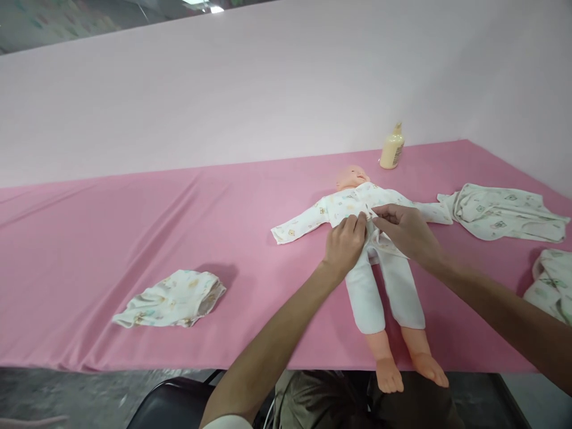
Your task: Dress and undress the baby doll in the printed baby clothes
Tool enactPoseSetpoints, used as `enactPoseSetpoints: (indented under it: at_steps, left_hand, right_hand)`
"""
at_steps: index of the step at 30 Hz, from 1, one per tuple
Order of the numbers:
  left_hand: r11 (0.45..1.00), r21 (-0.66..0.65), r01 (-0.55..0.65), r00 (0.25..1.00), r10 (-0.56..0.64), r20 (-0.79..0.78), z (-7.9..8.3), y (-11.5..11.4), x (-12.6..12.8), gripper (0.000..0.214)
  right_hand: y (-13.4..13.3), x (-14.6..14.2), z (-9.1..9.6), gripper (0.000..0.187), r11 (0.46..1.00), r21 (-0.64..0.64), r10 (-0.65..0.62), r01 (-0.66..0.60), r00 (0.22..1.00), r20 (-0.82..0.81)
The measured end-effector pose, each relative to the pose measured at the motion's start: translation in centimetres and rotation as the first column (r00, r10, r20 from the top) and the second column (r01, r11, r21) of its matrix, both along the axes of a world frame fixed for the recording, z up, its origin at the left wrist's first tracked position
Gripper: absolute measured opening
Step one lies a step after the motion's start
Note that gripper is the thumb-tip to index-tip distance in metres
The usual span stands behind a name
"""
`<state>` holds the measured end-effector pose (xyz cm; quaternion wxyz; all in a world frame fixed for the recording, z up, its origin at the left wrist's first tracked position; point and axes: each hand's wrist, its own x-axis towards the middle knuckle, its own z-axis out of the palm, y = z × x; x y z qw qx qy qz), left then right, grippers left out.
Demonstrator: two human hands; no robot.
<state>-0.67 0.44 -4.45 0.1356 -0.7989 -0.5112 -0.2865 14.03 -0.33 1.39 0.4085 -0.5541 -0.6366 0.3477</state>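
Note:
A baby doll lies on its back, its feet over the table's front edge. It wears a white patterned baby shirt with the long sleeves spread out sideways. At the middle of its front, my left hand has its fingers curled closed on the shirt's edge. Close beside it, my right hand pinches the same shirt front between thumb and forefinger. The fingertips of both hands nearly meet there. Whatever fastening lies between them is too small to make out. Below the shirt, the doll's legs are white down to the ankles.
A pink cloth covers the table. Folded patterned baby trousers or a similar garment lie at left. More patterned clothes lie at right, with another bundle nearer. A cream pump bottle stands behind the doll, before the white wall.

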Motion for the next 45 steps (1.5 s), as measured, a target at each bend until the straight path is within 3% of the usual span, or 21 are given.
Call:
enactPoseSetpoints:
  at_steps: [4, 9, 16, 26, 40, 45]
  left_hand:
    - [0.999, -0.044, 0.010, 0.999, -0.008, 0.041, 0.0, -0.1, 0.1, 0.031]
    - [0.999, -0.046, 0.000, 1.000, 0.001, 0.014, 0.0, -0.1, 0.1, 0.035]
    - [1.000, -0.020, 0.011, 0.999, -0.010, 0.052, -0.1, -0.1, -0.1, 0.036]
    - [0.971, 0.238, 0.016, 0.999, -0.007, -0.041, -0.8, 0.3, -0.2, 0.027]
    - [0.969, 0.237, 0.071, 0.995, -0.086, 0.053, -0.6, 0.4, -0.3, 0.023]
    - [0.975, 0.216, 0.054, 0.997, -0.064, 0.038, -0.6, 0.2, -0.2, 0.024]
  right_hand:
    - [-0.7, -0.2, -0.6, 0.020, 0.999, 0.032, -0.007, 0.006, 1.000, 0.027]
    - [-0.6, 0.0, -1.4, 0.021, 1.000, -0.016, -0.014, 0.014, 0.999, -0.033]
    - [-0.7, -0.1, -1.1, 0.021, 0.998, -0.059, -0.006, 0.002, 0.997, -0.076]
    - [-0.6, -0.1, -1.5, 0.022, 0.999, -0.040, -0.004, -0.001, 0.993, -0.120]
    - [-0.7, -0.2, -1.7, 0.024, 0.999, -0.030, -0.017, 0.013, 0.992, -0.122]
    - [-0.8, -0.2, -1.5, 0.026, 0.999, -0.037, -0.042, 0.038, 0.994, -0.103]
